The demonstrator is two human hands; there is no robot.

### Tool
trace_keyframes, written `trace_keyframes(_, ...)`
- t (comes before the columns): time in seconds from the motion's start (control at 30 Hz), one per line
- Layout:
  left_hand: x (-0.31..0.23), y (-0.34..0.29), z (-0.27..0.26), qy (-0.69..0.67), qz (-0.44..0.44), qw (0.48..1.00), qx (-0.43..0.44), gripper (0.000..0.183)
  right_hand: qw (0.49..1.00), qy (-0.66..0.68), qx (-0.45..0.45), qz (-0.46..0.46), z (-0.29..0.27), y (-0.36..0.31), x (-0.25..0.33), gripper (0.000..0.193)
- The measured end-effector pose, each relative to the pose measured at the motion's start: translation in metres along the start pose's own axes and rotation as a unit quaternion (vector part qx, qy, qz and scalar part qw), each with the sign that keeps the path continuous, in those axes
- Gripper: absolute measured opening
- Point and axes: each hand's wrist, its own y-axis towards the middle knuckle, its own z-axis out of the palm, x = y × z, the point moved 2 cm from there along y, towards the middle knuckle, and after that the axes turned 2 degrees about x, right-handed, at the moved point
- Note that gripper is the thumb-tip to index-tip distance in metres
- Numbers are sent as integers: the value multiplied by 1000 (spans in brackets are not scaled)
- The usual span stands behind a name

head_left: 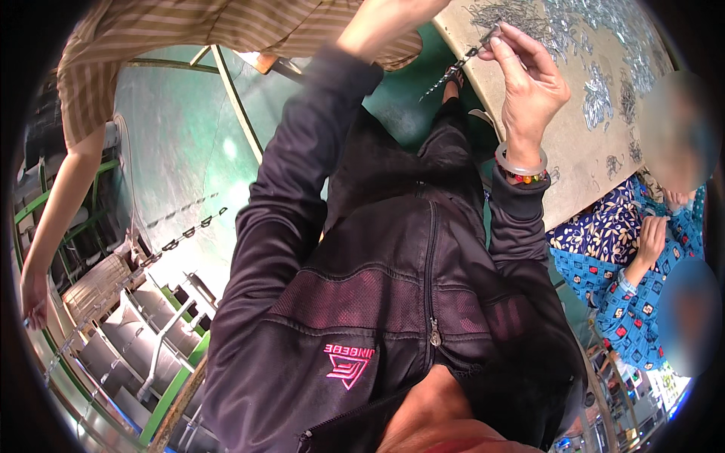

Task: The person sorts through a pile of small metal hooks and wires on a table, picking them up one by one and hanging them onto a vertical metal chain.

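My right hand [529, 90] is raised at the table's near edge, its thumb and fingertips pinched on one end of a dark chain [455, 69] of small links. The chain's loose end slants down to the left, past the edge and over the floor. My left hand [396, 13] is at the top edge of the head view, blurred and partly cut off, with its fingers out of sight. Just beyond my right fingertips, a heap of small dark wire pieces [507, 12] lies on the pale tabletop [578, 162].
Piles of small shiny pieces [598, 98] spread across the table. A person in blue patterned clothes [630, 302] sits at the right. At the left, another person in a striped shirt [181, 26] reaches an arm down beside grey metal bins [136, 325]. Another chain [177, 239] stretches there.
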Motion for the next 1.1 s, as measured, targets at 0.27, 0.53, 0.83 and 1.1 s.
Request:
trace_keyframes(0.27,-32,-32,22,127,-6,987,-102,8,983,151,-14,108,18,3,11,18)
trace_keyframes(0.53,-12,-42,34,145,38,965,-216,15,988,-59,19,-143,11,7,9,22)
trace_keyframes(0.83,-23,-59,54,-24,32,987,-155,7,907,-420,-3,9,-174,16,-55,15)
trace_keyframes(1.1,-19,-79,49,-35,-16,985,-166,14,718,-688,102,-38,-289,17,-128,11)
